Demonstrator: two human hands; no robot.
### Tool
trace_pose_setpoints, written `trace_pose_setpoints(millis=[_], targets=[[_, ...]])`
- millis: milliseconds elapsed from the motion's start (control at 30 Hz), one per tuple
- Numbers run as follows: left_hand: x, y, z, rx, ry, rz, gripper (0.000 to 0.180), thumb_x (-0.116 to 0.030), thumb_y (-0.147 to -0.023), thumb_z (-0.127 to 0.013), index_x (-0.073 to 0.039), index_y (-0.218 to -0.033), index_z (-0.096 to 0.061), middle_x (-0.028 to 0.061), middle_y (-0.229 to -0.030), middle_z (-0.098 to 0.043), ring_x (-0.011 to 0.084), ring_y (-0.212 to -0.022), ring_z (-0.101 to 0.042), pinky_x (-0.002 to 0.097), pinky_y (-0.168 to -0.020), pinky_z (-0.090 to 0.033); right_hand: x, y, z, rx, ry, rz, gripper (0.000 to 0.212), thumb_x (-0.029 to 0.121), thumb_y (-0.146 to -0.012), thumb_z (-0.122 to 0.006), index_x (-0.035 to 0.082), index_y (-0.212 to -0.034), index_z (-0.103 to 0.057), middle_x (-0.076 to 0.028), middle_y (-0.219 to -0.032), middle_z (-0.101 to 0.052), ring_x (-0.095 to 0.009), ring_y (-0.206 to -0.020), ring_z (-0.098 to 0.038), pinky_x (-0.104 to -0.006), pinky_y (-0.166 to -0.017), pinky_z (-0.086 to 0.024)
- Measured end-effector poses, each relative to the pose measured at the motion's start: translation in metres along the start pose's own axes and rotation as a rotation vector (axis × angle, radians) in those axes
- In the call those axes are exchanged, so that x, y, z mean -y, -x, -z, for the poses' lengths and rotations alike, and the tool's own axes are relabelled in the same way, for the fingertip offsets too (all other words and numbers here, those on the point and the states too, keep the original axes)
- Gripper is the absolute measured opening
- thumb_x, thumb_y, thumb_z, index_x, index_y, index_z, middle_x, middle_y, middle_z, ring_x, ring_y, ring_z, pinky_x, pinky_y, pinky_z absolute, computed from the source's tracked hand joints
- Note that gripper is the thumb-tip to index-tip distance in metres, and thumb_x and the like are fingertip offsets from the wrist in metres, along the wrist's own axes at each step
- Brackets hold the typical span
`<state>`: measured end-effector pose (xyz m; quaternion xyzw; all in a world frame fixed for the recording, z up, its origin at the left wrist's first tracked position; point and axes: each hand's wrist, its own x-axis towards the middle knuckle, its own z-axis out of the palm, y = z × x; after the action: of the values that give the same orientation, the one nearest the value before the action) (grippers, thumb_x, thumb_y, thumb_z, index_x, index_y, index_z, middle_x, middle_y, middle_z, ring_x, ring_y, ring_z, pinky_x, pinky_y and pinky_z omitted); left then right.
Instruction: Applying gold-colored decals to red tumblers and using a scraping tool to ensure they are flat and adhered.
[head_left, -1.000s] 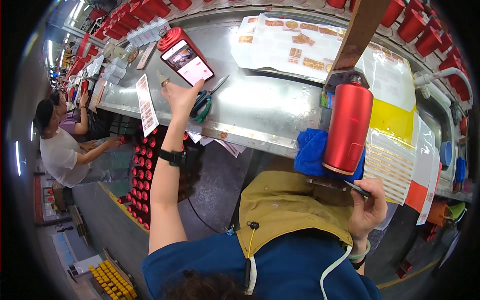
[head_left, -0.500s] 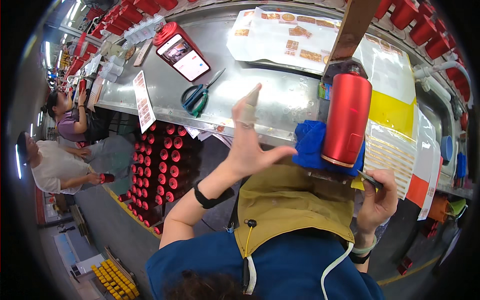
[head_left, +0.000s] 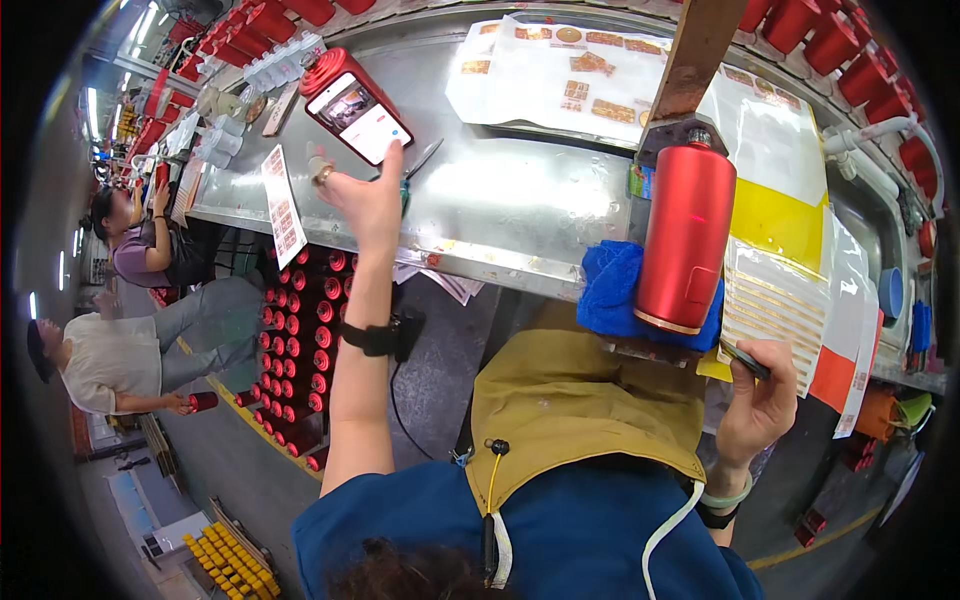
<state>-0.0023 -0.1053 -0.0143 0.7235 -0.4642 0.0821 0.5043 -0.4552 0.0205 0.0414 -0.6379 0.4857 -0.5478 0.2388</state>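
My left hand (head_left: 368,208) is stretched over the metal bench, its fingers apart and holding nothing. It covers most of the scissors (head_left: 426,157); only part of a blade and a little of the handle show. Just past it a phone (head_left: 358,118) with a lit screen leans on a red canister. A strip of printed decals (head_left: 284,212) lies left of the fingers. Between thumb and fingers, my right hand (head_left: 757,405) pinches a small dark flat tool (head_left: 746,361). Beside it a red metal bottle (head_left: 688,235) is mounted on a bracket, above a blue cloth (head_left: 606,285).
Decal sheets (head_left: 545,75) lie at the back of the bench, under a wooden post (head_left: 690,60). Striped and yellow sheets (head_left: 775,225) are to the right. Racked red bottles (head_left: 300,340) stand below left. Two people are at the left; one holds a red cup-like piece (head_left: 203,401).
My left hand has swung left, from near the blue cloth to over the scissors by the phone. My right hand stays put with the flat tool.
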Motion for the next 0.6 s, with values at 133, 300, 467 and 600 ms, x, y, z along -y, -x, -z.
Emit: trace_pose_setpoints(millis=[133, 300, 467, 600], targets=[[0.051, -0.032, 0.002, -0.014, -0.290, 0.065, 0.121, -0.042, -0.070, -0.094, 0.017, -0.150, -0.023, 0.0353, -0.150, -0.035, 0.0480, -0.144, -0.029, 0.0596, -0.123, -0.015, 0.001, -0.002, -0.005, 0.012, -0.016, 0.001, 0.020, -0.008, -0.089, -0.073, -0.003, -0.106, -0.064, -0.012, -0.097, -0.070, -0.022, -0.092, -0.063, -0.0322, -0.084, -0.052], [0.066, -0.041, -0.005, 0.132, -0.357, 0.195, 0.130, -0.047, -0.065, -0.095, 0.020, -0.149, -0.021, 0.0401, -0.155, -0.028, 0.0512, -0.150, -0.020, 0.0588, -0.126, -0.009, 0.003, -0.001, -0.007, 0.028, -0.008, -0.003, 0.021, -0.009, -0.088, -0.073, -0.002, -0.106, -0.065, -0.012, -0.097, -0.070, -0.022, -0.092, -0.063, -0.0317, -0.083, -0.052], [0.075, -0.045, -0.010, 0.158, -0.386, 0.249, 0.133, -0.049, -0.064, -0.095, 0.020, -0.149, -0.020, 0.0407, -0.156, -0.026, 0.0511, -0.151, -0.019, 0.0569, -0.127, -0.009, 0.003, 0.001, -0.006, 0.028, 0.006, -0.003, 0.021, -0.009, -0.088, -0.073, -0.002, -0.106, -0.065, -0.012, -0.097, -0.070, -0.022, -0.092, -0.063, -0.0310, -0.082, -0.051], [0.080, -0.048, -0.014, 0.138, -0.398, 0.242, 0.134, -0.050, -0.062, -0.096, 0.020, -0.149, -0.021, 0.0403, -0.155, -0.029, 0.0512, -0.148, -0.024, 0.0568, -0.126, -0.013, 0.004, 0.001, -0.007, 0.029, 0.007, -0.005, 0.020, -0.009, -0.088, -0.073, -0.002, -0.105, -0.065, -0.012, -0.097, -0.070, -0.022, -0.092, -0.063, -0.0310, -0.083, -0.051]])
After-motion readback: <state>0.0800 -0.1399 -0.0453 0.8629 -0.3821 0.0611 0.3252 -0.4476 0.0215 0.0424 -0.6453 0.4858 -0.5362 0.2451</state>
